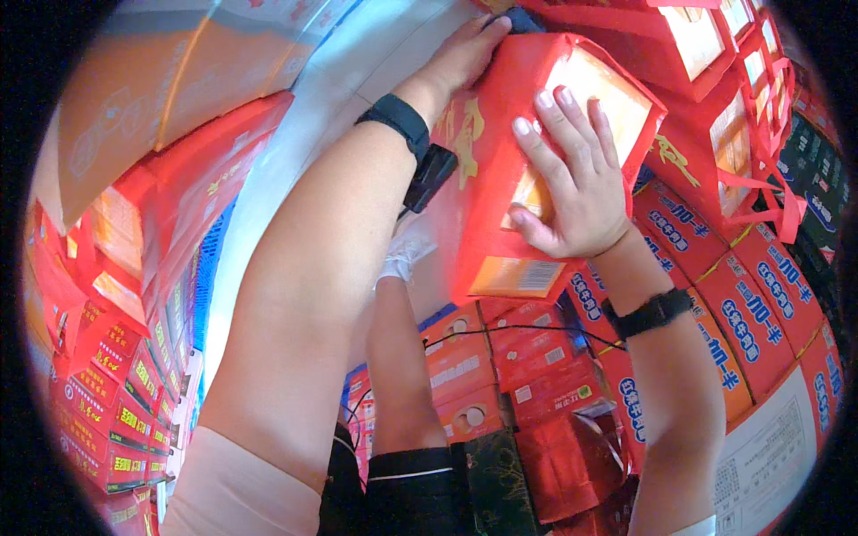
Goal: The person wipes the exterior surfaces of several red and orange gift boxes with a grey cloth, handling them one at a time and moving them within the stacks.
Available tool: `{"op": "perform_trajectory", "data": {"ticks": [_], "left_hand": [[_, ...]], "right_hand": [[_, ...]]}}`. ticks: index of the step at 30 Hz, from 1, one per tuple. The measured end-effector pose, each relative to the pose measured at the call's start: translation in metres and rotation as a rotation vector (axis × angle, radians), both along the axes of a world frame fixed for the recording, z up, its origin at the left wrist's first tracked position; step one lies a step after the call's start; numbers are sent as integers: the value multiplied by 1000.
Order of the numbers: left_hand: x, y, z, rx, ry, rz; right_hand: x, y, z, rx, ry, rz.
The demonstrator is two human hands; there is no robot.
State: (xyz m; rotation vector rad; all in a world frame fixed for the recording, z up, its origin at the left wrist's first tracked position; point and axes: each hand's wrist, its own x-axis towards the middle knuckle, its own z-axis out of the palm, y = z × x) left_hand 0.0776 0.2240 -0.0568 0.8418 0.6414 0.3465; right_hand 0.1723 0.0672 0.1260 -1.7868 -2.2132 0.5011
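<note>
Head camera view shows you, on the right side, a wide layer of red cartons with blue-and-white printing. At your left there is a large brown-orange carton, and under it a stack of smaller red boxes. Between the left goods and your arm you can see a pale floor. Several red gift bags with ribbon handles stand at the upper right, beside the red gift box which you have at your hands. This gift box is in the upper middle, in front of you, tilted, with gold marks on its red side and a pale yellow-orange panel.

Your right hand is open and lies flat on this panel, the fingers spread a little and the thumb apart. Your left hand is at the far upper corner of the box, with the fingertips by a dark thing; I cannot tell if it grips. Each wrist has a black strap, and a small black device is near the left one. One thin black cable crosses below the box.
</note>
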Motion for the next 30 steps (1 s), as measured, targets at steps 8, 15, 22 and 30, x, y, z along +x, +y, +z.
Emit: {"op": "perform_trajectory", "data": {"ticks": [8,15,22,30], "left_hand": [[-127,-57,31,166,266,207],[-207,-128,82,-87,516,267],[-185,-107,162,293,240,132],[-153,-62,4,-58,472,-353]], "right_hand": [[-11,8,3,-127,156,664],[-72,-32,23,-102,36,-52],[-77,-41,0,-58,-68,-206],[-79,-43,1,-89,-83,-178]]}}
